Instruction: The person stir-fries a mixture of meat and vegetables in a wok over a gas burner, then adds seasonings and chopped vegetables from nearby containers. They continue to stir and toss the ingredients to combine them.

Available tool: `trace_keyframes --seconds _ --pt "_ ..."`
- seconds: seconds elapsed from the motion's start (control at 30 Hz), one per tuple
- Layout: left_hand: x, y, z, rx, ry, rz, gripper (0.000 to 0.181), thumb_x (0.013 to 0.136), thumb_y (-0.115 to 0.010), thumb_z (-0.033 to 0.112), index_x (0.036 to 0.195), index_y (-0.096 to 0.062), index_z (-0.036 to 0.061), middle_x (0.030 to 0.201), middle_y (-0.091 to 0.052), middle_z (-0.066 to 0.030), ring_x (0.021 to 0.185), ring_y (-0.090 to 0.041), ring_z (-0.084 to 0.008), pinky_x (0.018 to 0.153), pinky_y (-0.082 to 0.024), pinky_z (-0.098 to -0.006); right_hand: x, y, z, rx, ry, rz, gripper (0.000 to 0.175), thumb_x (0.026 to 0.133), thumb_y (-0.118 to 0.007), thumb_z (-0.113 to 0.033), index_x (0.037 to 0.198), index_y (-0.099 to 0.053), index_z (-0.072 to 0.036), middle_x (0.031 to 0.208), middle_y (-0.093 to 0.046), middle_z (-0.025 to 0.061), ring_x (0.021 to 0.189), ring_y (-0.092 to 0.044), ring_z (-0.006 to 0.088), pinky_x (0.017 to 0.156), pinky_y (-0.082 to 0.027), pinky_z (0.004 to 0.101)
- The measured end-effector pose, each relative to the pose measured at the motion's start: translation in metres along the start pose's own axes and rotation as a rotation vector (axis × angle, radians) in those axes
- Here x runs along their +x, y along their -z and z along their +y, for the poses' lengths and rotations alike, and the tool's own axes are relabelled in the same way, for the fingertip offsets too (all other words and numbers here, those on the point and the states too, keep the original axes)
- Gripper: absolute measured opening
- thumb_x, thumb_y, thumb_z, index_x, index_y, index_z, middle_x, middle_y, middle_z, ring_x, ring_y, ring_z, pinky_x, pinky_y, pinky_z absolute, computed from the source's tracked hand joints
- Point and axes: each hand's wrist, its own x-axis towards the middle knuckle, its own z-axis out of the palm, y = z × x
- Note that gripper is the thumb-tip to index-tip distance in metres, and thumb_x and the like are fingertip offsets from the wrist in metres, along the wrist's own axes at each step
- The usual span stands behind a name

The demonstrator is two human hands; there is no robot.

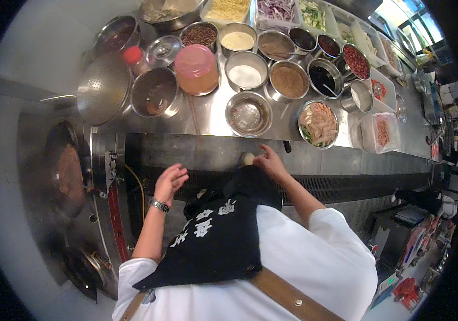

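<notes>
My left hand (170, 182), with a metal-band watch at the wrist, hangs in front of the steel counter (209, 120) with fingers apart and nothing in it. At the counter's front edge my right hand (269, 160) holds nothing that I can see, its fingers spread. Nearest to it on the counter stands a metal bowl (248, 114) with a little clear liquid and bits. Right of that is a bowl of sliced meat and cut vegetables (319, 124). A black handle (287, 146) sticks out under the edge between them.
At left, a wok (68, 176) with brown content sits on the range, beside a perforated strainer (102, 88). A pink-lidded jar (197, 68), metal pots of seasonings (289, 80) and plastic tubs of cut vegetables (279, 12) crowd the counter. Another person (425, 200) is at far right.
</notes>
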Motion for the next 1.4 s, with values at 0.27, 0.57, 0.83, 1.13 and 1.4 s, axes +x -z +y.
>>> trace_keyframes --seconds 0.27,0.57,0.83,1.13,1.4 --pt "0.079 -0.077 -0.013 1.009 -0.221 -0.239 0.026 0.089 -0.058 0.024 0.082 -0.070 0.0020 0.084 -0.069 -0.0084 0.081 -0.064 -0.0163 0.077 -0.048 -0.0285 0.000 0.042 -0.048 0.073 0.020 -0.094 0.029 0.091 -0.051 -0.013 0.115 -0.055 0.001 0.091 -0.062 0.0081 0.076 -0.060 0.0147 0.070 -0.047 0.0278" --pt "0.124 -0.108 0.014 0.186 0.046 -0.247 0.022 0.086 -0.061 0.013 0.107 -0.057 0.0067 0.103 -0.064 -0.0090 0.086 -0.065 -0.0181 0.079 -0.051 -0.0314 -0.024 0.097 -0.033 0.070 -0.132 -0.099 0.032 0.090 -0.055 -0.016 0.119 -0.056 -0.003 0.104 -0.065 0.0095 0.094 -0.061 0.0162 0.081 -0.047 0.0276" --pt "0.100 -0.095 -0.040 0.190 0.214 -0.276 0.037 0.083 -0.061 0.022 0.114 -0.055 0.0030 0.098 -0.065 -0.0069 0.082 -0.067 -0.0148 0.066 -0.053 -0.0252 -0.036 0.196 0.015 1.044 -0.278 0.398 0.036 0.091 -0.045 -0.022 0.120 -0.045 -0.001 0.109 -0.057 0.0174 0.103 -0.059 0.0310 0.087 -0.050 0.0435" --pt "0.059 -0.032 -0.024 -0.119 0.130 0.056 0.028 0.090 -0.053 0.016 0.116 -0.054 0.0052 0.107 -0.063 -0.0115 0.092 -0.066 -0.0207 0.080 -0.053 -0.0309 -0.058 0.123 -0.056 0.554 -0.616 0.299 0.049 0.088 -0.053 -0.031 0.131 -0.046 -0.008 0.115 -0.058 0.0132 0.097 -0.060 0.0290 0.080 -0.051 0.0337" --pt "0.025 -0.013 -0.024 -0.131 0.151 0.114 0.030 0.093 -0.050 0.017 0.120 -0.052 0.0046 0.111 -0.061 -0.0126 0.095 -0.066 -0.0229 0.078 -0.054 -0.0309 0.101 -0.043 -0.330 -0.716 0.821 -0.054 0.057 0.084 -0.064 -0.030 0.129 -0.047 0.000 0.121 -0.056 0.0205 0.113 -0.054 0.0284 0.094 -0.042 0.0348"
